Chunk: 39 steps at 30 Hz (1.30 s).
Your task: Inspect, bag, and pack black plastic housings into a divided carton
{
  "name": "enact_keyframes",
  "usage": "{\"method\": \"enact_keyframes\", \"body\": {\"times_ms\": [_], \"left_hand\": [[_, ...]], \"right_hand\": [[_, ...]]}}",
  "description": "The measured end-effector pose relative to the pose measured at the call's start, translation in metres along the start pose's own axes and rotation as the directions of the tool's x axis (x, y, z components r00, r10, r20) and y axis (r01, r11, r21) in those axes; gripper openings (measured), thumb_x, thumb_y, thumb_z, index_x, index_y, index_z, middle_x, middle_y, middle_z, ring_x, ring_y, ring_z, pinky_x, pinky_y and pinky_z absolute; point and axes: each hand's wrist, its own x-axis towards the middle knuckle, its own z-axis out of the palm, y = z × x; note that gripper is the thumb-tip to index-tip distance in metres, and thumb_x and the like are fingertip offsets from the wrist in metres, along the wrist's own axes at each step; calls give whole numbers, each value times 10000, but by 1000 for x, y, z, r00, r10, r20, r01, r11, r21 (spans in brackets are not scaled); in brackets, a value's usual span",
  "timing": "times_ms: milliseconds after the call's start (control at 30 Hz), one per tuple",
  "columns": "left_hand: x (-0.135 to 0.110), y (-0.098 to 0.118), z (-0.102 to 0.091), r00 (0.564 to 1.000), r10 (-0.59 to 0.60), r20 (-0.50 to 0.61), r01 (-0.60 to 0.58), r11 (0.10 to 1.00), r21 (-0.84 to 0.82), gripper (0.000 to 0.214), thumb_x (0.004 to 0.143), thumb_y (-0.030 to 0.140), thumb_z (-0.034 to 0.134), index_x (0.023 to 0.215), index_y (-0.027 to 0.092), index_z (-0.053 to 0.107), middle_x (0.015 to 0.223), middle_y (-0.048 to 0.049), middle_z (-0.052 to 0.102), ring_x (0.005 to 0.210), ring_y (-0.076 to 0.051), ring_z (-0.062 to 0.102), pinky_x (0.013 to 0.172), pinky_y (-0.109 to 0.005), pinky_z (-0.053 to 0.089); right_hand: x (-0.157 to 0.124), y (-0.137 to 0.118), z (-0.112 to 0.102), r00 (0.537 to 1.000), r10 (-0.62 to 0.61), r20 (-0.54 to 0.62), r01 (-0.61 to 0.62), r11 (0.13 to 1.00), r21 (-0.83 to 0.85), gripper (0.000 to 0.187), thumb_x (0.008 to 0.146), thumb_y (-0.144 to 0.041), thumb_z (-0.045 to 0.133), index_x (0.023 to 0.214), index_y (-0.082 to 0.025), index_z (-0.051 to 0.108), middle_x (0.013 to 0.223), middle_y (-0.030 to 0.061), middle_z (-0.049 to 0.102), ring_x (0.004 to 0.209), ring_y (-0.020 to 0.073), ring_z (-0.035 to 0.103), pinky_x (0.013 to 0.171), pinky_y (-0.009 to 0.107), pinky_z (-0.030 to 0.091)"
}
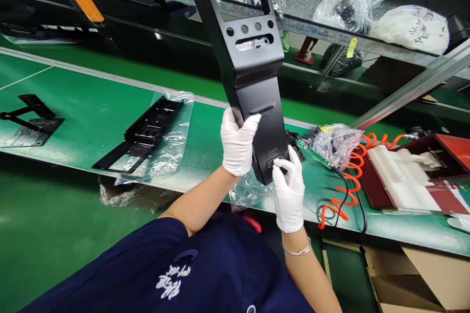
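Note:
A long black housing panel (262, 93) is held up above the green bench, tilted, with a large opening at its upper end and a row of round holes below that. My left hand (238, 142), in a white glove, grips its left edge, thumb across the front face. Also gloved in white, my right hand (288, 188) pinches at a small oval slot near the panel's lower end; whatever lies between those fingertips is too small to make out. A similar black panel (143, 132) lies on a clear plastic bag (171, 151) to the left.
At the far left stands a black bracket (33, 122). Right of my hands are a green circuit board (316, 154), a bagged bundle (340, 142), a coiled orange air hose (354, 176) and a dark red box (378, 181). Above runs a metal shelf (301, 27) with plastic bags; cardboard boxes (411, 274) sit below.

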Motion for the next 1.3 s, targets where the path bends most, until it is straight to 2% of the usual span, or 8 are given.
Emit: {"method": "enact_keyframes", "body": {"times_ms": [167, 367, 533, 633, 833, 1033, 1133, 1300], "left_hand": [[8, -2, 2, 996, -68, 61, 71, 997, -40, 259, 717, 286, 755, 852, 218, 545, 835, 29, 617, 729, -119, 597, 692, -251, 502], [3, -10, 0, 980, -129, 152, 145, 985, -98, 219, 738, 268, 747, 844, 212, 564, 815, 32, 643, 702, -116, 619, 697, -260, 519], [6, -12, 1, 960, -229, 158, 246, 964, -99, 224, 709, 274, 741, 842, 213, 572, 828, 19, 672, 703, -127, 635, 680, -262, 535], [9, -14, 1, 960, -231, 161, 251, 962, -112, 204, 724, 270, 725, 857, 211, 581, 829, 15, 675, 695, -127, 633, 666, -259, 527], [14, -15, -2, 971, -180, 158, 201, 971, -127, 148, 763, 251, 706, 860, 210, 602, 822, 15, 670, 674, -125, 625, 649, -269, 521], [31, -15, -12, 966, -218, 139, 234, 966, -114, 233, 710, 308, 757, 887, 210, 642, 842, 14, 686, 698, -143, 648, 683, -288, 521], [35, -15, -13, 971, -228, 66, 234, 965, -121, 230, 691, 294, 760, 855, 201, 628, 810, 19, 676, 665, -133, 633, 653, -278, 508], [39, -16, -16, 944, -318, 83, 328, 929, -173, 211, 684, 281, 734, 862, 206, 647, 817, 16, 697, 673, -129, 638, 651, -260, 520]], "right_hand": [[13, 2, -20, 992, 42, -118, -35, 998, 56, 408, 928, -393, 519, 1278, -184, 513, 1417, 111, 478, 1255, 164, 539, 1101, 390, 458], [23, -1, -22, 989, 138, 45, -126, 970, -206, 766, 779, -559, 670, 1414, -189, 454, 1344, 116, 545, 1216, 227, 556, 1090, 442, 453], [28, 3, -31, 979, 194, 67, -194, 981, -11, 514, 918, -576, 449, 1203, -185, 623, 1253, 74, 615, 1153, 172, 598, 1047, 365, 494], [26, 4, -29, 972, 230, 50, -230, 973, -9, 541, 875, -612, 507, 1167, -173, 631, 1192, 86, 641, 1093, 186, 623, 1007, 371, 514], [7, 2, -14, 998, 63, 14, -55, 943, -329, 1136, 603, -611, 799, 1516, -159, 298, 1391, 182, 477, 1242, 290, 527, 1027, 449, 479], [5, 14, -50, 978, 180, -102, -185, 982, -39, 611, 920, -507, 505, 1427, -177, 420, 937, 70, 668, 737, 130, 637, 762, 320, 547], [5, 19, -64, 964, 183, -191, -182, 983, 20, 546, 909, -482, 536, 1353, -167, 494, 858, 44, 657, 653, 113, 608, 712, 306, 534], [-5, 23, -69, 962, 226, -154, -224, 974, 30, 539, 877, -484, 585, 1313, -173, 533, 874, 47, 662, 676, 115, 616, 697, 292, 528]]}}
